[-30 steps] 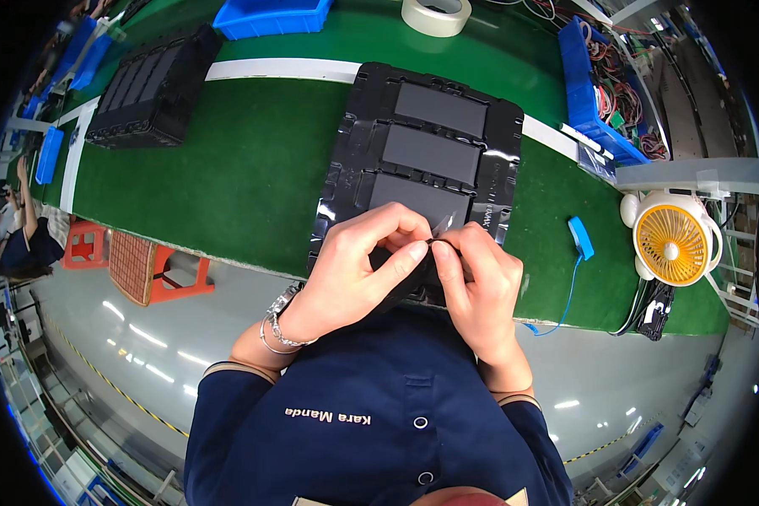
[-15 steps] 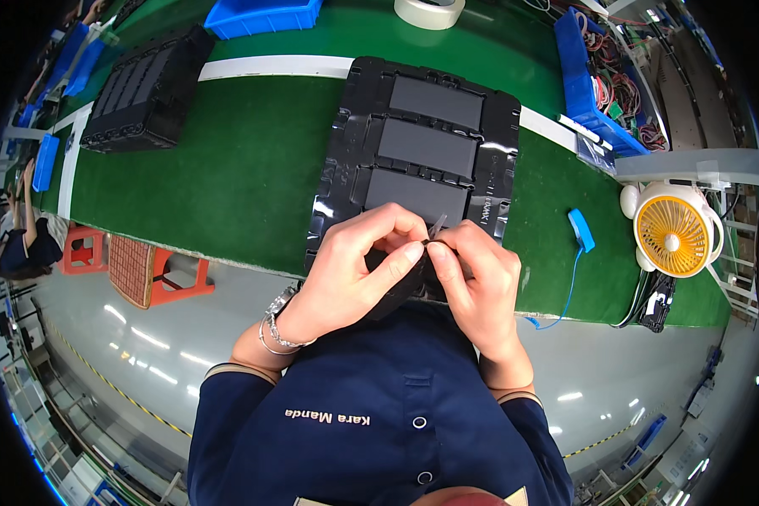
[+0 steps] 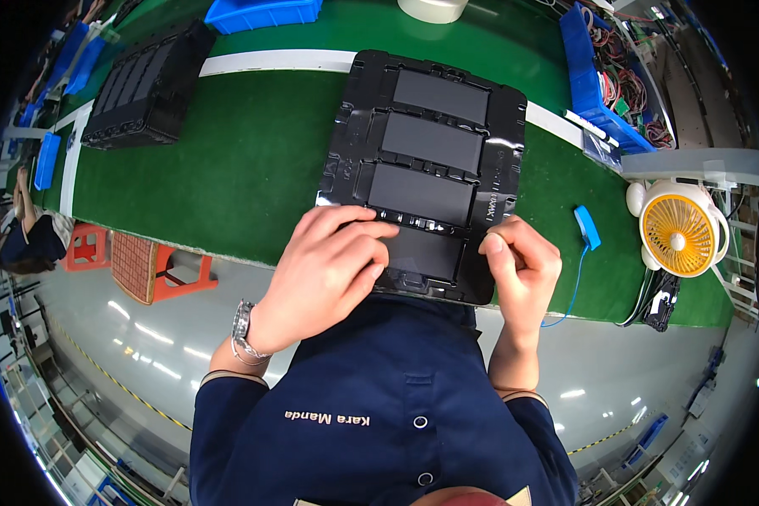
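Note:
A black plastic tray (image 3: pixel 504 139) lies in front of me, with several dark flat rectangular panels (image 3: pixel 422 191) in its recesses. The nearest panel (image 3: pixel 428 253) sits in the recess closest to my body, its left end partly covered by my fingers. My left hand (image 3: pixel 329 261) rests over the tray's near left side, fingers stretched and a little apart, holding nothing. At the near right rim is my right hand (image 3: pixel 524 266), thumb and forefinger pinched together; whatever is between them is too small to make out.
A stack of black trays (image 3: pixel 148 88) stands at the far left. Blue bins (image 3: pixel 261 13) sit at the back, one full of wires (image 3: pixel 624 93) at right. A yellow-and-white fan (image 3: pixel 677 240) and a blue strap with a cord (image 3: pixel 587 228) lie right. Another person sits far left.
My hands have parted from their pinch together above the near recess, left hand to the left, right hand to the right. The near panel, hidden before by my hands, now shows in its recess.

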### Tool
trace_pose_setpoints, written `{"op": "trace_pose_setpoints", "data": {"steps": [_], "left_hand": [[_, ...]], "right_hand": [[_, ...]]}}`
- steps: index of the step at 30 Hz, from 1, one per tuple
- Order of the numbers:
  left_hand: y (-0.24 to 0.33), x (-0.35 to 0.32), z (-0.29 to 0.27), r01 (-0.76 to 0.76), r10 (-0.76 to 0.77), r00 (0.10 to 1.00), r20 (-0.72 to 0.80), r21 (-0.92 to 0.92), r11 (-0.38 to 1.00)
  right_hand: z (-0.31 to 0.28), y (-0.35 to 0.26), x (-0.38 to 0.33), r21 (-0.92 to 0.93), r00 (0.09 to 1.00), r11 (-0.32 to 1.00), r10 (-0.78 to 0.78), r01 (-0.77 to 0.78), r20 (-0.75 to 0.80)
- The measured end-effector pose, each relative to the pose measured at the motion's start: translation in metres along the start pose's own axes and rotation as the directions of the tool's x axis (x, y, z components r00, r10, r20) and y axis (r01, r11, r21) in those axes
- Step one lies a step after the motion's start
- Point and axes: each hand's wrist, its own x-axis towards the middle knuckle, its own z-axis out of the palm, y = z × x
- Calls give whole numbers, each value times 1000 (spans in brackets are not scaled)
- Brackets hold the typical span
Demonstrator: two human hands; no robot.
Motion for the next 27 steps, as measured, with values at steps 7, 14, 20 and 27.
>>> {"op": "trace_pose_setpoints", "data": {"steps": [7,14,20,27], "left_hand": [[1,2,26,-58,61,998,-15,154,986],[-1,1,27,-52,56,997,-54,65,997],[-6,-4,28,-44,43,997,-59,-2,999],[6,-13,68,-92,115,978,-171,137,986]], "right_hand": [[-1,6,-5,-9,999,1000,-22,23,46],[2,9,-7,-140,969,982,-89,124,233],[8,4,0,-252,933,941,-137,228,333],[38,16,-10,-524,870,695,-404,493,283]]}}
